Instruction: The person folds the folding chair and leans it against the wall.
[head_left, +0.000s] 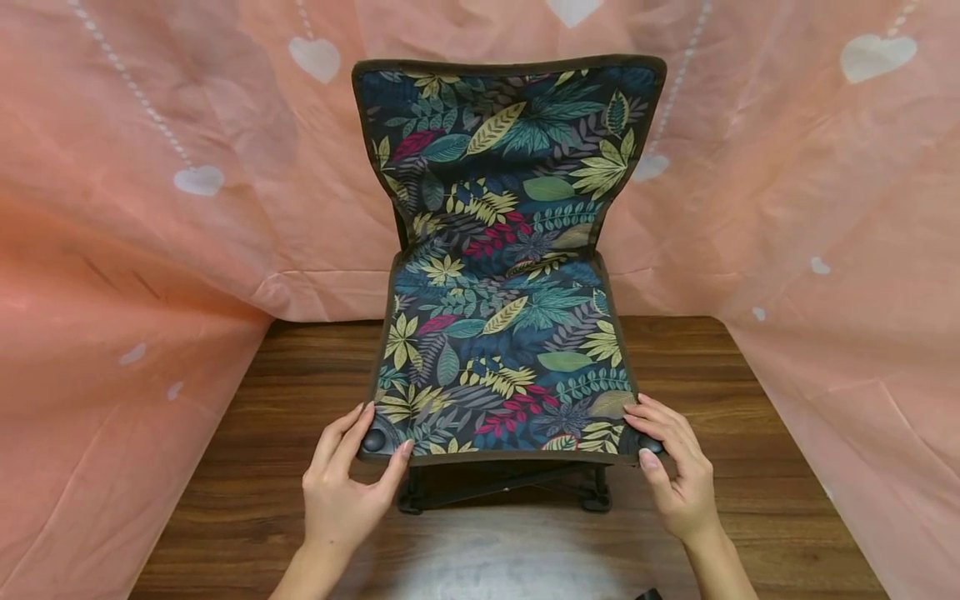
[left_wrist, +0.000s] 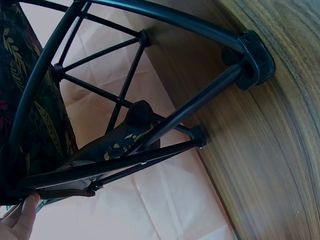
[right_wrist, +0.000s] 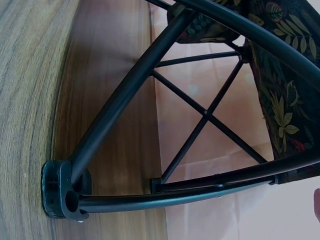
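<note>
A folding chair (head_left: 502,333) with dark leaf-patterned fabric and brown edging stands unfolded, backrest at the far side. At its front left seat corner my left hand (head_left: 347,475) holds the edge, fingers along the side and thumb at the front rim, beside a black corner cap (head_left: 373,440). My right hand (head_left: 678,467) grips the front right corner, fingers over the top around another black cap (head_left: 649,444). In the left wrist view, my left fingertips (left_wrist: 26,212) meet the seat's edge. Black frame tubes (right_wrist: 130,92) cross beneath the seat in the right wrist view.
The chair's plastic feet (left_wrist: 257,60) stand on a brown wood-grain surface (head_left: 750,500). Pink cloth with white hearts (head_left: 150,250) hangs around the back and both sides. A small black object (head_left: 648,594) pokes in at the bottom edge of the head view.
</note>
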